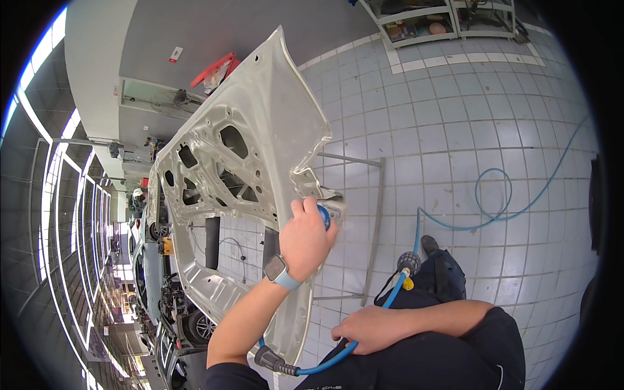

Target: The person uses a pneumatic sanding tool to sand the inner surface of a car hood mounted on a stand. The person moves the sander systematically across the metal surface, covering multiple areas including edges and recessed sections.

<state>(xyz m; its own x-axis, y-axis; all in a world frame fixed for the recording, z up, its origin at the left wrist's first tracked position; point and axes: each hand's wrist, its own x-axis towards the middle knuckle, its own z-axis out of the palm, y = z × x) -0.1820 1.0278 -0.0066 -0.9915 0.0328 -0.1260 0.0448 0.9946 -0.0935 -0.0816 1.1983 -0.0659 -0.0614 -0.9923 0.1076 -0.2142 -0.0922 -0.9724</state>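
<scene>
A pale beige metal vehicle panel (292,97) with cut-out openings rests tilted on a grey tubular stand (374,227). My left hand (305,231), with a watch on the wrist, grips a rounded blue tool (323,214) against the panel's right edge, by a bent bracket. Lower right, my right hand (370,328) is closed around a thick blue hose (393,292), which carries dark fittings (408,263) and runs down past the panel's lower end. My fingertips on the tool are partly hidden.
A thinner blue hose (494,218) loops across the tiled floor (455,123). Shelving units (422,32) stand at the top, a red container (208,68) behind the panel. Cars with exposed parts (146,273) line the left side, beneath ceiling lights.
</scene>
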